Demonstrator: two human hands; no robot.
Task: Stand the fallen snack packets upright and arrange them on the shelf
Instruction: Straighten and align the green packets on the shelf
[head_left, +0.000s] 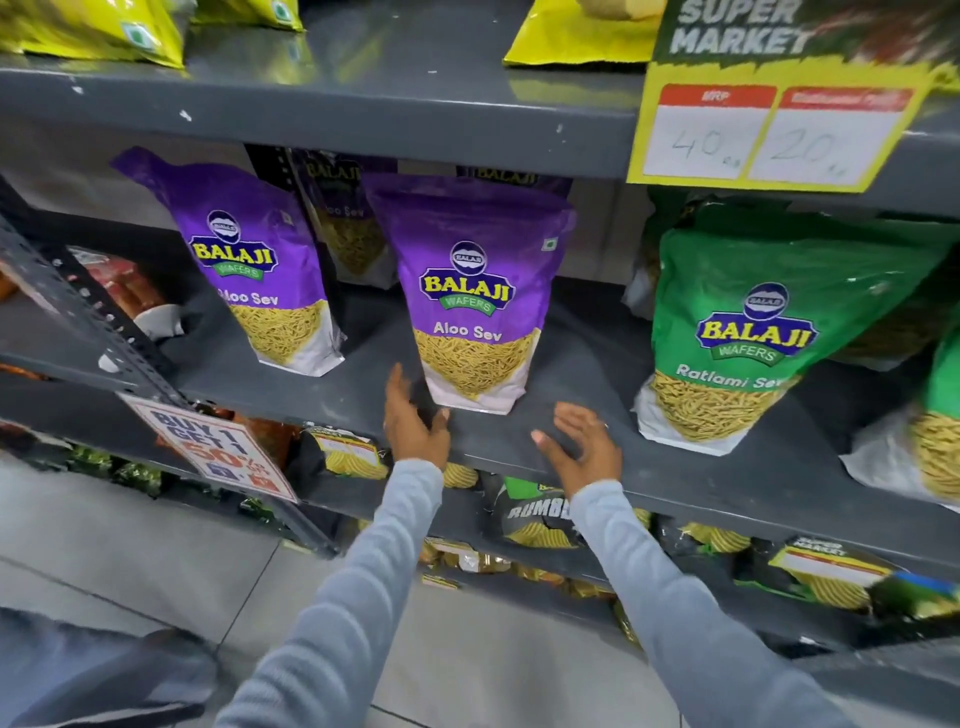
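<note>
A purple Aloo Sev packet (475, 301) stood upright at the front edge of the grey middle shelf (582, 358), at about 12 o'clock from the person's hands, as a supermarket display was put in order. The left hand (415, 423) hovered spread just beside the packet's lower left corner, at roughly 7 o'clock from it; whether a fingertip touched the pouch could not be told. The right hand (584, 447), fingers spread and holding nothing, sat over the shelf lip at about 5 o'clock from the packet, clearly apart from it. A second purple packet (249, 265) leaned at 10 o'clock, with more purple packs (345, 218) in shadow behind. Green Ratlami Sev packets (753, 332) filled the 3 o'clock side. The step in hand appeared to be setting this packet steady and letting go. The next move likely called for straightening the tilted packet at left and closing the gap between the two.
</note>
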